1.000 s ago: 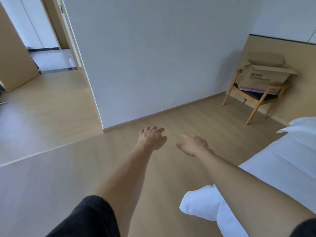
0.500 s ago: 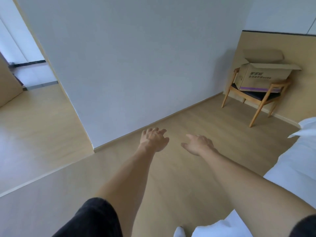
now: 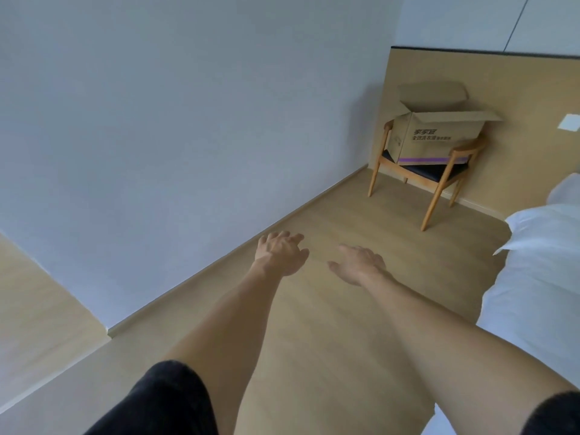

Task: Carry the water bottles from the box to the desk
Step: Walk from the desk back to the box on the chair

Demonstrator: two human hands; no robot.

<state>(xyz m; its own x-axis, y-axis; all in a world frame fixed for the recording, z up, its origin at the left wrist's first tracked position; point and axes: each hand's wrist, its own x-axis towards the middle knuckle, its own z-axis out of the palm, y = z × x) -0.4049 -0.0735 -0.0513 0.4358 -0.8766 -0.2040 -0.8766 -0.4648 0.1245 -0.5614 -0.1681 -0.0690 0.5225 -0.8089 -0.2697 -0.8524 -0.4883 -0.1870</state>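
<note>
Both arms out in front, sleeves dark at the shoulders, nothing carried. My left hand (image 3: 281, 254) is palm-down with fingers (image 3: 290, 239) loosely spread and slack; my right hand (image 3: 357, 265) is the same, thumb out toward the left one, holding nothing. They hang over bare wood floor (image 3: 329, 324), well apart from any object, so I read this as the walk-up leg, hands free and ready for a pickup. The cardboard box (image 3: 436, 141) sits on the dark seat of a wooden armchair (image 3: 439, 183) in the far corner, against the tan wall panel (image 3: 518, 98). Its top flaps are folded open, which leaves the mouth clear for reaching in from above. The water bottles are presumably inside; from here the box wall hides the contents, so I cannot confirm them. The chair lifts the box off the floor, so less stooping. A bed with white bedding (image 3: 539, 277) runs along my right, narrowing the lane; the grey wall (image 3: 188, 120) bounds the left. The bench is not in view.
</note>
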